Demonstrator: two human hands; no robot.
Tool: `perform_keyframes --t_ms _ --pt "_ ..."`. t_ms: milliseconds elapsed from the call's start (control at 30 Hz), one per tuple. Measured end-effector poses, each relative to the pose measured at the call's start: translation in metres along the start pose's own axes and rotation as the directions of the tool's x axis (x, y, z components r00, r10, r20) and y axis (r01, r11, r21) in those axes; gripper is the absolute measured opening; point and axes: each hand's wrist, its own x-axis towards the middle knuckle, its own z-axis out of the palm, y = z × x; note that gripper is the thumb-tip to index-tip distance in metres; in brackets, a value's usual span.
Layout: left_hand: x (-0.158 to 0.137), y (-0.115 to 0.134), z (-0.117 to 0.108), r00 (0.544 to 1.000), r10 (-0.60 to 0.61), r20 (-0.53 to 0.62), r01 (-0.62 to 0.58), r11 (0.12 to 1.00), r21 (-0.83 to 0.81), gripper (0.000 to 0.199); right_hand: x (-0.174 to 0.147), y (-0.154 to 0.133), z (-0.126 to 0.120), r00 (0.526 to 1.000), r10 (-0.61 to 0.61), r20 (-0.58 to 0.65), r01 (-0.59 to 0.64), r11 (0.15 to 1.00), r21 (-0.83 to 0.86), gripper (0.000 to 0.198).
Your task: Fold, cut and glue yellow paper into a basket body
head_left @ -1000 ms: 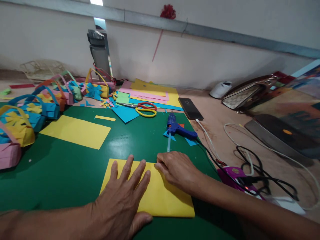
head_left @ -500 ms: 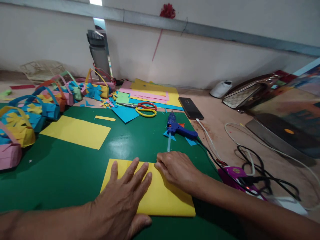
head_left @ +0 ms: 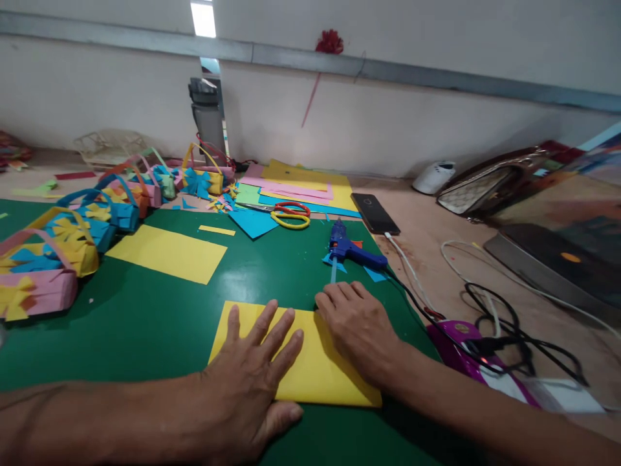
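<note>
One spread left hand [head_left: 252,362] is steadying yellow paper [head_left: 320,372] for me; my right hand [head_left: 361,330] is curling, grasp unclear, seemingly creasing; I'm judging even pressure is needed next.

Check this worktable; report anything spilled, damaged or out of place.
No spill or damage stands out, and the yellow paper under the left hand looks intact. Only untidiness: loose paper scraps heaped near the scissors, blue offcuts by the glue gun.

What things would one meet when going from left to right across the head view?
Nearest pink paper basket → loose yellow sheet → left hand → right hand → magenta box with plugged-in cord.
</note>
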Motion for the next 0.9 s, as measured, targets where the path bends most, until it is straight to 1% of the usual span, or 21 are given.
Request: perform_keyframes --t_ms 67,100,167,200,267,367,467,633,767,900 --pt "-0.001 -0.001 0.005 0.999 0.006 -0.043 -0.004 1.000 0.029 0.064 -0.014 -0.009 -0.002 0.986 -0.060 -0.156 0.066 0.997 0.032 0.015" --pt "-0.001 -0.001 0.007 0.998 0.006 -0.061 -0.003 0.999 0.044 0.063 -0.024 -0.015 -0.003 0.973 -0.083 -0.217 0.101 0.992 0.075 0.020" --pt "-0.002 0.000 0.010 0.997 -0.001 -0.079 0.007 0.998 0.070 0.061 -0.043 -0.030 -0.001 0.953 -0.126 -0.276 0.174 0.972 0.157 0.036" --pt "-0.002 0.001 0.011 0.996 -0.007 -0.084 0.014 0.997 0.080 0.060 -0.053 -0.037 0.001 0.940 -0.129 -0.316 0.195 0.962 0.188 0.045" --pt "-0.003 0.001 0.011 0.996 -0.017 -0.090 0.025 0.995 0.095 0.058 -0.069 -0.048 0.008 0.943 -0.127 -0.306 0.201 0.954 0.224 0.053" --pt "-0.003 0.002 0.011 0.995 -0.027 -0.092 0.038 0.993 0.114 0.058 -0.081 -0.053 0.016 0.962 -0.141 -0.235 0.195 0.954 0.227 0.064" --pt "-0.003 0.000 0.013 0.995 -0.030 -0.090 0.042 0.990 0.132 0.058 -0.079 -0.048 0.019 0.975 -0.151 -0.163 0.188 0.952 0.241 0.071" --pt "-0.004 -0.002 0.016 0.995 -0.013 -0.103 0.029 0.988 0.154 0.061 -0.067 -0.037 0.019 0.988 -0.107 -0.108 0.135 0.945 0.297 0.066" --pt "-0.006 -0.006 0.018 0.991 0.005 -0.137 0.019 0.985 0.173 0.063 -0.065 -0.033 0.022 0.985 -0.116 -0.128 0.148 0.948 0.280 0.068" --pt "-0.012 -0.014 0.022 0.984 -0.029 -0.178 0.062 0.982 0.178 0.069 -0.066 -0.030 0.029 0.970 -0.123 -0.211 0.175 0.954 0.243 0.064"
